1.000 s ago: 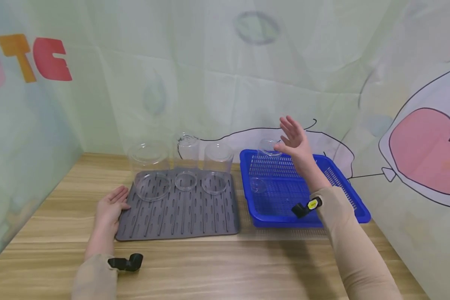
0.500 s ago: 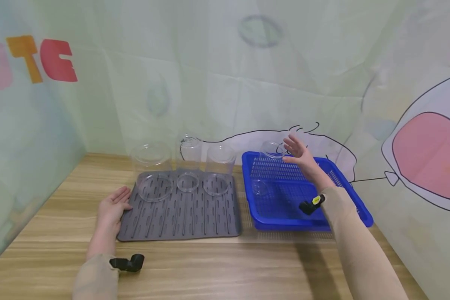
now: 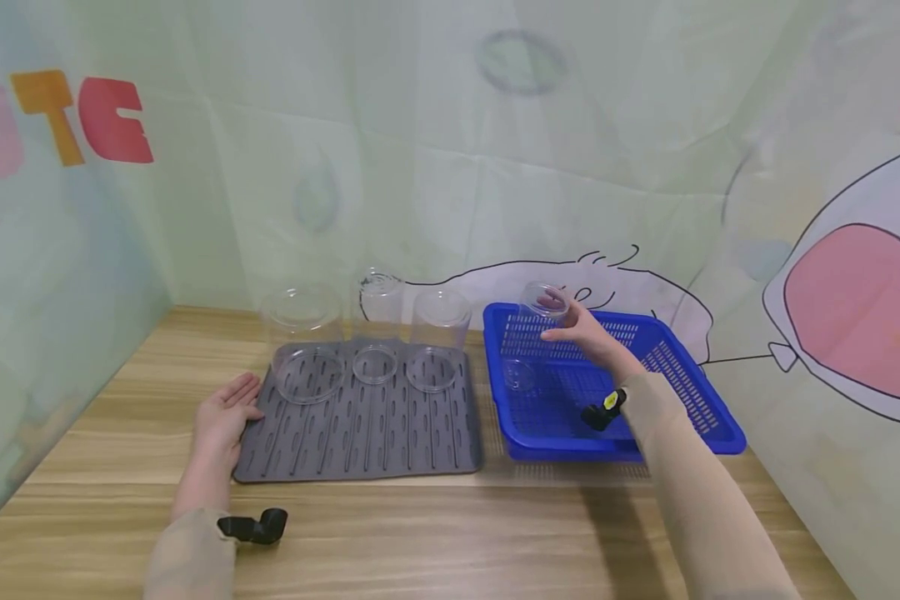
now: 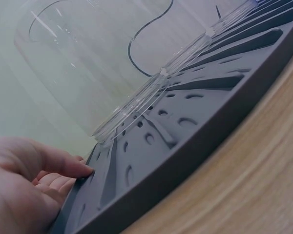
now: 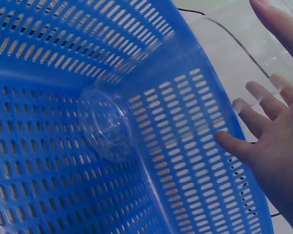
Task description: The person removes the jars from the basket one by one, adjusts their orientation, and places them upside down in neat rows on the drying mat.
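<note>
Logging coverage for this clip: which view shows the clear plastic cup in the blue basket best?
The head view: the whole clear plastic cup stands upright in the blue perforated basket, right hand at its top. Right wrist shows only its base; left wrist misses it.

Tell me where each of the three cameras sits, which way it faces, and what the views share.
Head: worn high, looking forward and down at the table; shows the left hand, right hand, both sleeves, grey mat and blue basket.
Left wrist: low beside the mat, facing along it toward the upturned clear jars; shows the left hand's fingers on the mat's edge.
Right wrist: inside the basket, facing its wall and the clear cup; shows the right hand.
Shared: head and right wrist both show the basket and cup.
</note>
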`<state>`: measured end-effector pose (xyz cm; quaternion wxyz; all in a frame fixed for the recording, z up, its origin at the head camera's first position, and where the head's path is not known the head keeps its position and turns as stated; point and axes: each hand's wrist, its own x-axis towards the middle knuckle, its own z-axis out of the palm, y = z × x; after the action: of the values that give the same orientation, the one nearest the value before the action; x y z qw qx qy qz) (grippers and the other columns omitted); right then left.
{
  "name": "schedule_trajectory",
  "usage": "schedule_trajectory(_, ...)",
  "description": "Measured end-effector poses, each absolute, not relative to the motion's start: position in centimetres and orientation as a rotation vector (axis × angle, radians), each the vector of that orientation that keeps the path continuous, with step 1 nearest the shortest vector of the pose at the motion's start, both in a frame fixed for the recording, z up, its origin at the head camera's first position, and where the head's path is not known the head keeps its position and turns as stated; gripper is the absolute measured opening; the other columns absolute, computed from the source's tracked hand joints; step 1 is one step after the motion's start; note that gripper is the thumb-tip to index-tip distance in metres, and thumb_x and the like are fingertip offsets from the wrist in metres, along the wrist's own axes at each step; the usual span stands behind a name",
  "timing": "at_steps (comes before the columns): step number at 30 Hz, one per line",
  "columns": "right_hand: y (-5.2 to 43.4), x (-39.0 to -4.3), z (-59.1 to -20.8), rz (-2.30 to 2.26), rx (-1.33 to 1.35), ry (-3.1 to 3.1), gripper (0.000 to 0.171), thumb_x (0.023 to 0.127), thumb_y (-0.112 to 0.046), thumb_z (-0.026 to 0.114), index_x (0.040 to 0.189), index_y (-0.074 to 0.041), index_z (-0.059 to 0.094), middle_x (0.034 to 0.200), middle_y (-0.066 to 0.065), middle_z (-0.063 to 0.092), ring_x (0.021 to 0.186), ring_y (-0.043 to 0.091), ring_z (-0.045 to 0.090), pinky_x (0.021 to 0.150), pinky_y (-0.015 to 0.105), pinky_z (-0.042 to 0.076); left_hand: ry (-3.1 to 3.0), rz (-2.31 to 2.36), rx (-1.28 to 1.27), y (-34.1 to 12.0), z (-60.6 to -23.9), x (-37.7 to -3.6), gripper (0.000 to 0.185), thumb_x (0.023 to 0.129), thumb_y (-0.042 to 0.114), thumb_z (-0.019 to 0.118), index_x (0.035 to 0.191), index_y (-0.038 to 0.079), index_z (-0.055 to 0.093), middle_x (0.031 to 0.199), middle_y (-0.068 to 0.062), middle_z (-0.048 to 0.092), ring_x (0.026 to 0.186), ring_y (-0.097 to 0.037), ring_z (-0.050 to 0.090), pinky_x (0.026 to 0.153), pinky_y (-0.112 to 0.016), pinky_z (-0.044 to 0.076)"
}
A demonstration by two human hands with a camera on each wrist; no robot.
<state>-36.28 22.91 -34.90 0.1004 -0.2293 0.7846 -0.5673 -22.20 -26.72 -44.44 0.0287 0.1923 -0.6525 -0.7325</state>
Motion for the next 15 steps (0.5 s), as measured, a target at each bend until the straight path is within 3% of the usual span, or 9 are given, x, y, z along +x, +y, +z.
schedule_trajectory(15, 21.7, -36.3, -35.7, -1.752, -0.674, 2.281, 0.085, 0.082, 0.010, 0.061, 0.153, -0.003, 0.015, 0.156, 0.022, 0.025, 0.143, 0.041, 0.025, 0.116, 0.060, 0.021, -2.028, -2.238, 0.603, -26.6, -44.5, -22.3, 0.074, 0.084, -0.021, 0.040, 0.152, 0.001, 0.018, 0.158, -0.018, 0.021, 0.145, -0.027, 0.024, 0.117, -0.030, 0.026)
